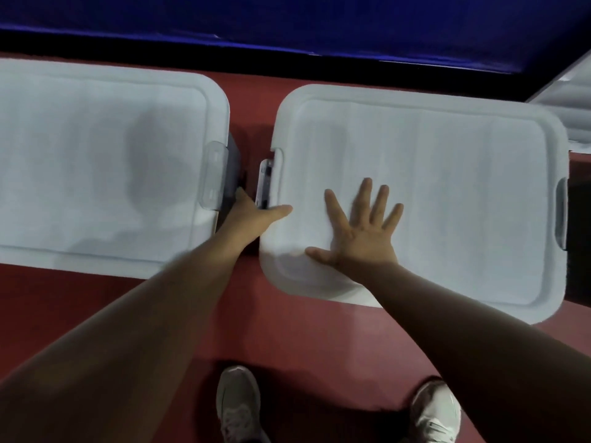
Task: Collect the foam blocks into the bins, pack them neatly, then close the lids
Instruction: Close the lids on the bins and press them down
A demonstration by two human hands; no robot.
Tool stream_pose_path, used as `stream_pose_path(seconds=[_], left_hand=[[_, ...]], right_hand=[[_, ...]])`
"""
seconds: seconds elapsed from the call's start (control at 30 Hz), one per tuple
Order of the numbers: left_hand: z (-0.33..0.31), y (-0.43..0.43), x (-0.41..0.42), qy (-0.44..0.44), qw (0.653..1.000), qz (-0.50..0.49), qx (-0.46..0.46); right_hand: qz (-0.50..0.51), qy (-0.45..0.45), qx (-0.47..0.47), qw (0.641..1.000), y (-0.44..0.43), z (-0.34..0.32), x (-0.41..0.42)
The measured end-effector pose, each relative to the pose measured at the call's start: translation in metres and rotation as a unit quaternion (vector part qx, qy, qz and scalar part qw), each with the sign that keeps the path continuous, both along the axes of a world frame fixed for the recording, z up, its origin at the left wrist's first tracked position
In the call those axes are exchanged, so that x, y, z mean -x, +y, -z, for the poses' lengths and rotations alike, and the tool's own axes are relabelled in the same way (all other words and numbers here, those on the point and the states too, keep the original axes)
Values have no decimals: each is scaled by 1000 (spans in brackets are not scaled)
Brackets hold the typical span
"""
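Two bins stand side by side on the red floor, each covered by a white lid. The left lid (96, 161) lies flat with its clear latch (213, 175) folded onto it. On the right lid (447, 193) my right hand (358, 228) presses flat with its fingers spread. My left hand (252, 215) reaches into the gap between the bins, its thumb on the right lid's edge and its fingers hidden under the rim beside that bin's left latch (265, 183). A grey latch (561, 215) sits at the right end. No foam blocks are visible.
A dark blue mat (287, 20) with a black edge runs along the far side. Another white lid or bin (569, 100) shows at the upper right corner. My two shoes (238, 407) stand on the red floor near the bottom.
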State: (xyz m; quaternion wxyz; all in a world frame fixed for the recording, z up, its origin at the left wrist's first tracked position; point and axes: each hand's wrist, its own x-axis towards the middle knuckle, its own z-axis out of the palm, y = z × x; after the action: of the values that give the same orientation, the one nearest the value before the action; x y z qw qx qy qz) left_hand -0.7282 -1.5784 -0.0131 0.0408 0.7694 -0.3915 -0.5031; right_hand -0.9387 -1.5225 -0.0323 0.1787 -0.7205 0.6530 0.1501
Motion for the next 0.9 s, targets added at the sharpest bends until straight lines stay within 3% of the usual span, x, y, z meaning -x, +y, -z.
stream_pose_path(seconds=[0.13,0.3,0.47,0.6,0.73,0.9], left_hand=[[5,0,-4,58,997,-7,53],[3,29,23,-78,969,85,220],[4,31,32,-204,926,213,234],[-11,27,19,-189,917,293,195],[-68,7,7,-135,940,249,188],[-200,-20,8,-121,922,259,263]], right_hand=[[1,-7,18,1000,2,6,0],[1,-21,46,999,4,14,0],[0,-12,33,999,4,11,1],[2,6,-25,1000,-3,-9,2],[27,-21,-48,998,-20,-66,10],[84,-48,24,995,-34,-199,23]])
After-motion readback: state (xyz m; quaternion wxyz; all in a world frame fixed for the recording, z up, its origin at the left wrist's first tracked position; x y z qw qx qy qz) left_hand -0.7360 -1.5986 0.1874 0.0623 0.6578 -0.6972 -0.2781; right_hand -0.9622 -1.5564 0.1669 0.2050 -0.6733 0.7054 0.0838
